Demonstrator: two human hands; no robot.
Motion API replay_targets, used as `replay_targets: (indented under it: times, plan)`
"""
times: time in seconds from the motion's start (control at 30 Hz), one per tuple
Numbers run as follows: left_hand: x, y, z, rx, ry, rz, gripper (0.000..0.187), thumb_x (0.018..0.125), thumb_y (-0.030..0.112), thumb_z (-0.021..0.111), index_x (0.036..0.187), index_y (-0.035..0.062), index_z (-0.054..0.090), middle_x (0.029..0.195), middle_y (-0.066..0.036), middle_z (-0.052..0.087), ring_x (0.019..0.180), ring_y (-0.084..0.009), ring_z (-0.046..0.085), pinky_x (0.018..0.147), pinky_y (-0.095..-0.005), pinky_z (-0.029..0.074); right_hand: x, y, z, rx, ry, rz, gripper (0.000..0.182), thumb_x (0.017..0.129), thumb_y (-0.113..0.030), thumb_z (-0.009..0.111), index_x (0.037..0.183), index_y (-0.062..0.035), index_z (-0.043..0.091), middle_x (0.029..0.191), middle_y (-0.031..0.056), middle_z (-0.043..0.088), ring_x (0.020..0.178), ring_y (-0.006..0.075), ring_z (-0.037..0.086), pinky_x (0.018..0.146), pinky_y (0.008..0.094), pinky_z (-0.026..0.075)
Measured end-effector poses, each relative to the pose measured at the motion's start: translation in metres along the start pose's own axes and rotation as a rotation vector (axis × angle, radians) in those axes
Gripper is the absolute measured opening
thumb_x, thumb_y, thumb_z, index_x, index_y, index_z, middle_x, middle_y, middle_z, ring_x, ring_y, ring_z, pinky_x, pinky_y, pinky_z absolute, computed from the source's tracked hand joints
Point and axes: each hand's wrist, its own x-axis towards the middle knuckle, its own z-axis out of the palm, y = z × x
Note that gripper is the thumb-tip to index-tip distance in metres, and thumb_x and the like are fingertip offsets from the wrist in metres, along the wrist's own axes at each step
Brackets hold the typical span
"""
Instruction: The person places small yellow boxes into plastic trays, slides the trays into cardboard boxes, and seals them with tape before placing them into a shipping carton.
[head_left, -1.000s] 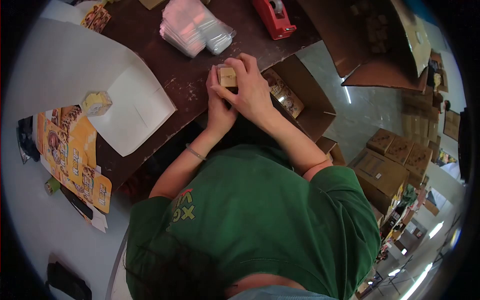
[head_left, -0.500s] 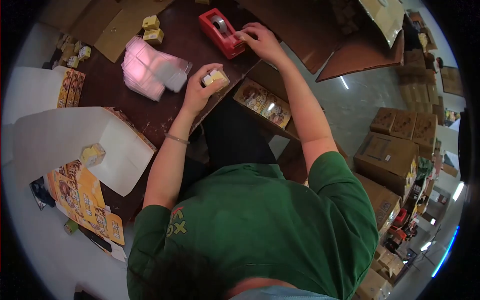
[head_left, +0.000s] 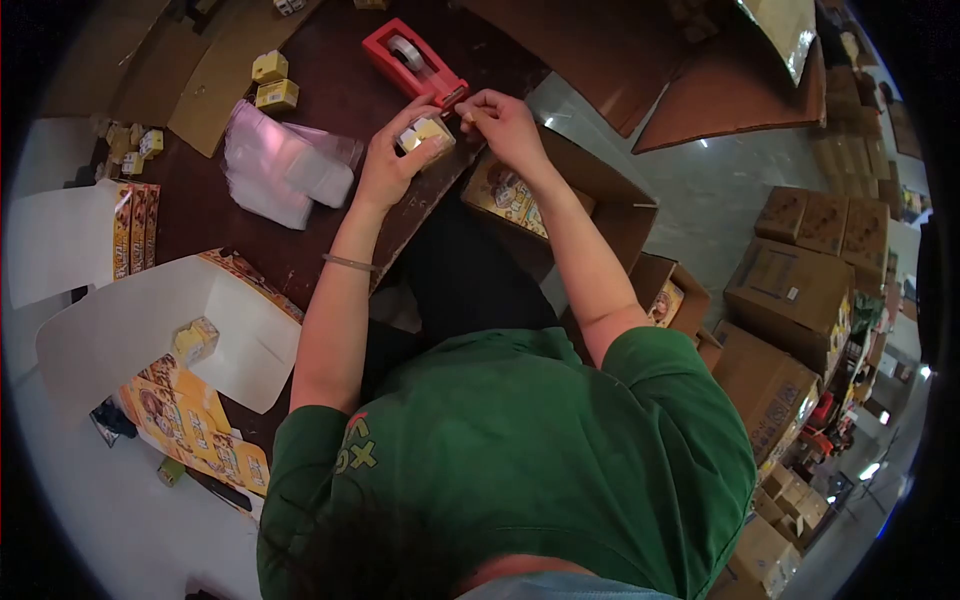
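Note:
My left hand [head_left: 388,158] is wrapped round a small yellow and white box [head_left: 426,138], which has a shiny, clear covering. Close by on its right, my right hand [head_left: 503,125] pinches finger and thumb together beside the box. What lies between those fingertips is too small to make out. A red tape dispenser [head_left: 415,62] with a roll of clear tape stands on the dark table just beyond both hands. To the left of my left hand lies a fanned pile of clear plastic bags [head_left: 285,170].
Two small yellow boxes [head_left: 272,82] sit behind the bags. A white-lined open carton [head_left: 245,320] at the left holds another small yellow box [head_left: 196,340]. Below the table's right edge is an open cardboard box [head_left: 610,210] with printed packs. Stacked cartons [head_left: 790,285] stand on the right.
My right hand has left the tape dispenser's cutting end and come in beside the small box. My left hand still holds the box, and the view has shifted slightly.

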Motion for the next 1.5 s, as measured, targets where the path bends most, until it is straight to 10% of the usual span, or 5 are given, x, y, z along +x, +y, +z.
replay_targets:
  times: [0.27, 0.53, 0.7, 0.97, 1.5]
  plan:
    - [-0.02, -0.006, 0.009, -0.172, 0.195, -0.055, 0.036, 0.096, 0.021, 0.059, 0.126, 0.0024, 0.057, 0.118, -0.007, 0.062, 0.107, -0.0128, 0.057, 0.094, -0.0267, 0.044, -0.055, -0.029, 0.019, 0.362, -0.251, -0.012, 0.012, 0.094, -0.01, 0.063, 0.103, -0.0026, 0.062, 0.077, -0.0007, 0.062, 0.069, 0.0068, 0.057, 0.065, 0.0214, 0.046]
    - [-0.026, -0.012, -0.001, -0.278, 0.144, -0.072, 0.033, 0.098, 0.019, 0.057, 0.127, 0.0029, 0.054, 0.121, -0.009, 0.06, 0.112, -0.0153, 0.056, 0.097, -0.0277, 0.043, -0.062, -0.032, 0.037, -0.288, -0.036, -0.048, 0.04, 0.091, -0.016, 0.069, 0.125, -0.0028, 0.053, 0.087, 0.0099, 0.069, 0.078, 0.0127, 0.066, 0.069, 0.0289, 0.051]
    - [-0.06, 0.01, 0.024, -1.112, 0.237, -0.049, 0.03, 0.102, 0.017, 0.049, 0.13, 0.0063, 0.048, 0.131, -0.015, 0.054, 0.123, -0.026, 0.052, 0.109, -0.0401, 0.038, -0.072, 0.0, 0.045, -0.019, -0.005, -0.128, 0.052, 0.089, -0.029, 0.071, 0.128, -0.0006, 0.052, 0.113, 0.0212, 0.065, 0.096, 0.0295, 0.065, 0.085, 0.0353, 0.051]
    - [-0.027, 0.004, -0.011, -0.109, 0.115, 0.029, 0.05, 0.087, 0.008, 0.067, 0.134, 0.0014, 0.048, 0.127, -0.012, 0.057, 0.119, -0.0197, 0.054, 0.105, -0.0326, 0.04, -0.032, -0.04, 0.031, -0.667, -0.207, -0.85, 0.058, 0.072, -0.022, 0.08, 0.122, -0.0059, 0.056, 0.12, 0.013, 0.06, 0.111, 0.0328, 0.055, 0.095, 0.0426, 0.046]
    - [0.004, -0.005, -0.004, 0.015, -0.056, 0.002, 0.059, 0.086, 0.02, 0.066, 0.14, 0.0054, 0.048, 0.131, -0.012, 0.058, 0.119, -0.0197, 0.054, 0.103, -0.0322, 0.04, 0.009, -0.008, -0.005, -0.184, 0.031, -0.046, 0.02, 0.088, -0.022, 0.07, 0.093, -0.0037, 0.073, 0.07, 0.008, 0.068, 0.063, 0.0117, 0.062, 0.059, 0.0295, 0.048]
